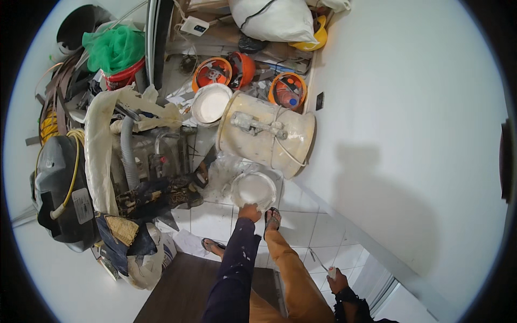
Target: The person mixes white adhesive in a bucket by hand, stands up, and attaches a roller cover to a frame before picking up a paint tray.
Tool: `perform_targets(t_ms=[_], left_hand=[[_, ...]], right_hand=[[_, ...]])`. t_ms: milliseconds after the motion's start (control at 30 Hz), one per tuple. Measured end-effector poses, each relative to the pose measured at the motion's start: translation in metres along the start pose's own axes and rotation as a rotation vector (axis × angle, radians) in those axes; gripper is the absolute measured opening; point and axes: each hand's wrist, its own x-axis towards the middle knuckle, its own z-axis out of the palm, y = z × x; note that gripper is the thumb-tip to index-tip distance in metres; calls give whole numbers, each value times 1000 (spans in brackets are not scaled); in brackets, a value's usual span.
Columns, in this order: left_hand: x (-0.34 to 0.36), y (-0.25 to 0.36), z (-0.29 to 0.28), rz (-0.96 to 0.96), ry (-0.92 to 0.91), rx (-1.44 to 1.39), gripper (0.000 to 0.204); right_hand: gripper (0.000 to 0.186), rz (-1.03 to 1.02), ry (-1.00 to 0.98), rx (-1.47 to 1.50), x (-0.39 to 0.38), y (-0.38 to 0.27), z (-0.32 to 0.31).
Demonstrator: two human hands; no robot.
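the person's left hand (250, 211) was closed on a round white bucket (254, 188) at its near edge; whether the fingers grasped the rim itself or a handle could not be told. the bucket stood on the pale tiled floor (298, 225), just in front of the person's right foot (273, 219), with a whitish material inside it. a dark sleeve (237, 272) flecked with white covered the left arm.

the right hand (338, 282), well apart from the bucket and low on the right, was clenched around the pale handle of a tool (332, 273), whose thin metal part pointed up and to the left, over the tiles.

crumpled clear plastic (222, 171) lay just left of the bucket. beyond it, a large cream-coloured drum (258, 146) lay on its side near the white wall (409, 107), with a whitish-crusted object (253, 125) on top. left of the drum stood a second white bucket (211, 104), also with pale contents, and behind these lay orange hard hats (245, 71), one of them holding a bottle (292, 101).
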Motion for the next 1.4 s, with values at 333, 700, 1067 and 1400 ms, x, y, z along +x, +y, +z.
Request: perform_targets(t_ms=[333,700,1067,1400], left_hand=[[42,43,-10,122,-26,286,35],[-117,49,-14,116,14,-574,45],[-482,171,-292,159,1147,-1258,47],[-651,87,-341,434,1511,-1744,29]], right_hand=[[32,-27,-17,48,9,-26,-1],[28,-472,-87,208,-16,-183,-40],[33,-1042,-246,203,-169,-400,-9],[23,-1340,-1020,270,-312,-491,56]])
